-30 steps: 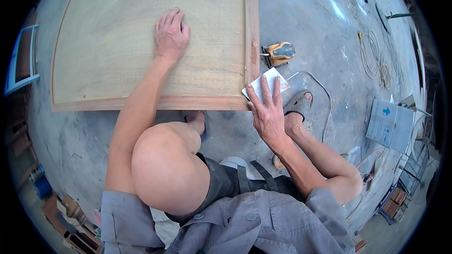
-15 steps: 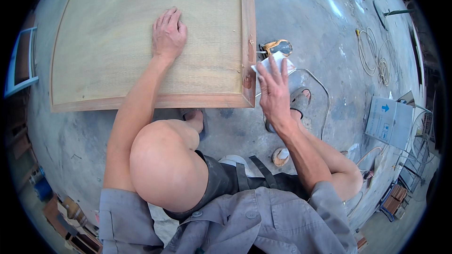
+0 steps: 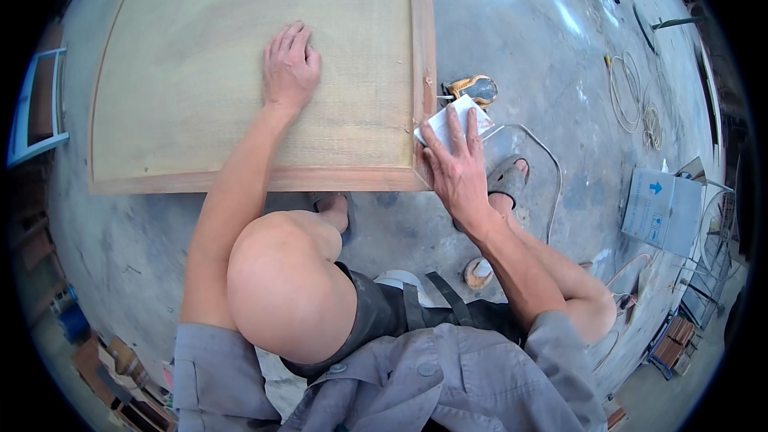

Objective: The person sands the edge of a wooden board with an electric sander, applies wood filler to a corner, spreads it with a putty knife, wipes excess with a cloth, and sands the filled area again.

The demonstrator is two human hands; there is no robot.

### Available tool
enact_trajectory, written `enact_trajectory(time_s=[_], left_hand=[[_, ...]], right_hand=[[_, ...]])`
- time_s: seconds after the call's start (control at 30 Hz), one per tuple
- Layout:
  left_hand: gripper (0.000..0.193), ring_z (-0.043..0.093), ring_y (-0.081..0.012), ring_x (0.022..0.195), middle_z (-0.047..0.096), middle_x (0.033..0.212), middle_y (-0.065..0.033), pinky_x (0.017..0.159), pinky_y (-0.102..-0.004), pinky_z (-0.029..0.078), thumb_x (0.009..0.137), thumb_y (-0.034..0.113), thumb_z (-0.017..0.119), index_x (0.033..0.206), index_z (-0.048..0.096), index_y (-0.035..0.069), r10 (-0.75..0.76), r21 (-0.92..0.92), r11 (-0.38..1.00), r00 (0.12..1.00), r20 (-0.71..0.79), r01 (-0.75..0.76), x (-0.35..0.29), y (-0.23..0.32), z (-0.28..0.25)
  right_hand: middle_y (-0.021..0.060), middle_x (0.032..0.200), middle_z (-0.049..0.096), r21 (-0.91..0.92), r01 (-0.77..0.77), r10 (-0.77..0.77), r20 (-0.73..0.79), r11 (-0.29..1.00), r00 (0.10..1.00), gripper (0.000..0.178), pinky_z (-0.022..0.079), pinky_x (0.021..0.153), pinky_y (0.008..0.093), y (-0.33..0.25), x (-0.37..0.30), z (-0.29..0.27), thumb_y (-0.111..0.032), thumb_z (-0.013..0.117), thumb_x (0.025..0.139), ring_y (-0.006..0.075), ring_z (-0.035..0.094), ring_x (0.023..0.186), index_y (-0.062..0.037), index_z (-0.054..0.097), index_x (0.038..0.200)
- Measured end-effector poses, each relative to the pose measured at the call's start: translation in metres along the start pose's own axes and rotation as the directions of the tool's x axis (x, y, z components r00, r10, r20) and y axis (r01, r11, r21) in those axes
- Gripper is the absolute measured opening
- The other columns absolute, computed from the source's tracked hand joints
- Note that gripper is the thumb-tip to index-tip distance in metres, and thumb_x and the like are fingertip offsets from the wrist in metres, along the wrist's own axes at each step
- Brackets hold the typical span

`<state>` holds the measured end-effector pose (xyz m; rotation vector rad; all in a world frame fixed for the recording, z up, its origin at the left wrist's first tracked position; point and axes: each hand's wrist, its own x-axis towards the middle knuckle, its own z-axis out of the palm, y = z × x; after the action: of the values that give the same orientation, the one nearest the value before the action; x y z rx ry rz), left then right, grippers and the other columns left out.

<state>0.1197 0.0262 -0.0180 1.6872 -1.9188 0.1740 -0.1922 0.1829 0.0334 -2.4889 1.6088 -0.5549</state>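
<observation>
A wooden panel point(image 3: 352, 124) with a raised reddish-brown border point(image 3: 320, 179) lies in front of me. My left hand point(image 3: 290, 68) rests on its face, palm down, fingers loosely extended and holding nothing. At the near right corner, my right hand point(image 3: 461, 168) presses a folded white sheet of sandpaper point(image 3: 438, 126) against the side border. Its fingers spread across the sheet, and the underside is hidden. Wood curls point(image 3: 428, 80) cling to that border. Just beyond the sandpaper, an orange and black power sander point(image 3: 480, 90) sits on the floor beside the panel.
A pale cord point(image 3: 552, 162) curves over the concrete floor near my sandaled foot point(image 3: 509, 178). A round wooden piece with a white top point(image 3: 478, 273) stands between my legs. Farther right are a coiled cable point(image 3: 628, 104) and a cardboard box point(image 3: 662, 206). A blue-white frame point(image 3: 38, 108) leans far left.
My right hand has moved left and slightly nearer with the sandpaper, which now overlaps the panel's side border. My left hand stays on the panel. The whole view has shifted slightly.
</observation>
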Motion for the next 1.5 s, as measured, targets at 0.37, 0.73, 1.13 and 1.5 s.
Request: enact_trajectory(time_s=[0.37, 0.73, 1.13, 1.5], left_hand=[[0.036, 0.055, -0.0320, 0.135, 0.064, 0.139, -0.0138, 0.115, -0.0469, 0.041, 0.094, 0.013, 0.057, 0.128, 0.067, 0.004, -0.004, -0.020, 1.000, 1.000, 0.017, 0.005, 0.000, 0.002, 0.002], [0.037, 0.054, -0.0319, 0.136, 0.063, 0.141, -0.0133, 0.116, -0.0477, 0.040, 0.095, 0.015, 0.056, 0.129, 0.066, 0.004, 0.003, -0.018, 1.000, 1.000, 0.030, -0.003, 0.001, 0.001, 0.005], [0.036, 0.054, -0.0322, 0.135, 0.064, 0.141, -0.0126, 0.115, -0.0477, 0.040, 0.095, 0.016, 0.056, 0.128, 0.067, 0.005, 0.006, 0.018, 1.000, 0.999, 0.046, -0.007, 0.001, -0.001, -0.001], [0.038, 0.052, -0.0312, 0.138, 0.062, 0.143, -0.0127, 0.118, -0.0475, 0.038, 0.095, 0.014, 0.056, 0.130, 0.066, 0.004, -0.012, 0.007, 1.000, 0.999, 0.052, 0.012, 0.001, 0.002, -0.003]], right_hand=[[0.0043, 0.156, 0.053, -0.024, 0.063, -0.061, 0.069, 0.998, 0.996, 0.049, 0.041, 0.110, 0.0591, -0.001, -0.006, -0.011, -0.015, 0.070, 0.094, 0.0440, 0.035, 0.151, -0.0126, 0.063, 0.143], [0.0079, 0.151, 0.058, 0.067, 0.127, -0.131, 0.053, 0.990, 0.990, 0.053, 0.044, 0.106, 0.0575, 0.014, -0.008, -0.005, -0.011, 0.071, 0.091, 0.0424, 0.040, 0.149, -0.0094, 0.061, 0.143], [0.0274, 0.121, 0.063, 0.030, -0.511, 0.511, 0.019, 0.859, 0.860, 0.045, 0.050, 0.097, 0.0520, 0.112, -0.073, 0.065, -0.009, 0.070, 0.092, 0.0480, 0.059, 0.115, 0.0010, 0.054, 0.133], [0.0286, 0.104, 0.062, 0.089, -0.783, 0.721, 0.338, 0.616, 0.605, 0.032, 0.052, 0.088, 0.0550, 0.089, -0.142, 0.160, -0.015, 0.068, 0.090, 0.0480, 0.063, 0.095, 0.0017, 0.051, 0.112]])
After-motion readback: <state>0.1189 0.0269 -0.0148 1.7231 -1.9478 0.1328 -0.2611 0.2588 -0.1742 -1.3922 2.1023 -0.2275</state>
